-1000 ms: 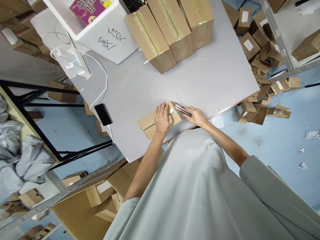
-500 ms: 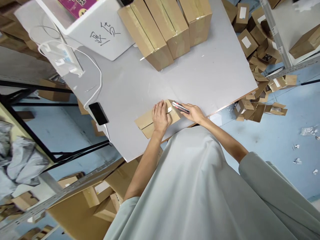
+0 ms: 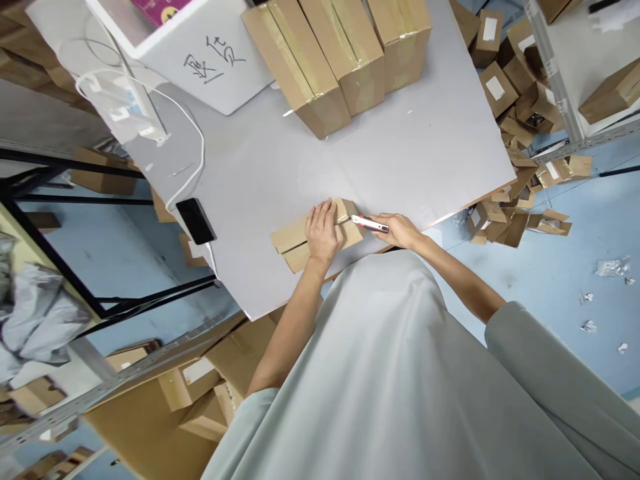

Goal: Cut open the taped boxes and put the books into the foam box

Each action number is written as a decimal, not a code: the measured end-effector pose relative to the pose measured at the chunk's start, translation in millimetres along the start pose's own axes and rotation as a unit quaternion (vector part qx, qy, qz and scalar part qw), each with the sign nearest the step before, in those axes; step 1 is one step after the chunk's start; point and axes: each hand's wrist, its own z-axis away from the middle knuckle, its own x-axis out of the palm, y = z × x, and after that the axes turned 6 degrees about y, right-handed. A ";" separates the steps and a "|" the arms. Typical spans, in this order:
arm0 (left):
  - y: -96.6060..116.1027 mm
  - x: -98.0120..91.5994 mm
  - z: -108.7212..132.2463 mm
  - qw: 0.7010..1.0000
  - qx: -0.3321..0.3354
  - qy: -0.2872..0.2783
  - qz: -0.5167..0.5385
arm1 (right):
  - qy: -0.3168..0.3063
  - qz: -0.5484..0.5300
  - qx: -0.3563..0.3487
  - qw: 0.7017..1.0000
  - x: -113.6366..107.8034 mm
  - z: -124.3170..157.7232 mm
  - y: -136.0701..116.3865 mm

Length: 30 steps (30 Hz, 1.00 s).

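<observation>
One small cardboard box (image 3: pixel 300 256) lies on the desk (image 3: pixel 425 153), close to its near edge, with its top up and a dark seam running lengthwise between two flaps. The person's left hand (image 3: pixel 323 233) rests across the top of the box, fingers side by side and thumb toward the right end; whether the fingertips hook over the far side, and so whether that grip is clamped or only pressing, cannot be told. The right hand's grip (image 3: pixel 399 230) is closed around a utility knife (image 3: pixel 370 223), which points left, its tip at the right end of the box, by the seam. Blade contact is too small to make out.

Judged from how things lie, work on this box is partway along: it is in position and steadied, and the knife is at the seam, but both flaps lie flat and shut. A dark line shows to the left of the hand, while a shiny strip, probably tape (image 3: pixel 343 213), shows at the right end; whether it is cut through is unclear. Lifting the flaps is not yet done. On the far side of the desk, three larger boxes (image 3: pixel 345 47) stand side by side, closed, with tape along their tops.
</observation>
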 end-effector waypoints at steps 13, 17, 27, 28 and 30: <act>9.8 -6.9 1.5 0.998 0.034 0.008 0.053 | 0.046 -0.076 0.079 0.993 21.3 74.9 8.0; 13.6 -22.2 8.0 0.994 0.044 0.051 0.089 | 0.167 -0.168 0.142 0.961 32.9 69.9 27.1; 21.5 -44.2 27.2 0.995 0.090 -0.009 0.044 | 0.168 -0.183 0.114 0.962 32.6 49.5 26.9; 20.3 -43.8 28.6 0.995 0.091 -0.014 0.046 | 0.163 -0.179 0.113 0.964 32.3 48.8 24.8; 18.0 -43.1 32.2 0.995 0.088 -0.025 0.049 | 0.150 -0.168 0.112 0.968 30.8 47.4 20.6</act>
